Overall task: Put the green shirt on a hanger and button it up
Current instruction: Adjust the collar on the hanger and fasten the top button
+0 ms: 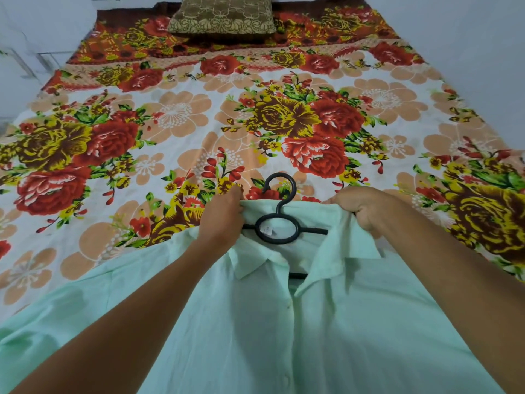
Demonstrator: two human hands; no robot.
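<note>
Now the left hand point(220, 216) and right hand point(362, 210), lower centre, grip the green shirt point(255, 336) collar, settling it over the hanger point(277, 230).

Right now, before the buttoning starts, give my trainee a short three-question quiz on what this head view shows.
1. True or false: the hanger is already inside the shirt, with its hook sticking out past the collar.
2. What does each hand grip?
A. the hanger's hook
B. the shirt's neck edge, one hand on each side of the hanger
C. the pillow
3. Fill in: the shirt lies on a bed with a ______ sheet.

Key:
1. True.
2. B: the left hand and right hand both pinch cloth at the neck.
3. Flowered: the sheet shows red and yellow blooms; a pillow sits at the far end.
</note>
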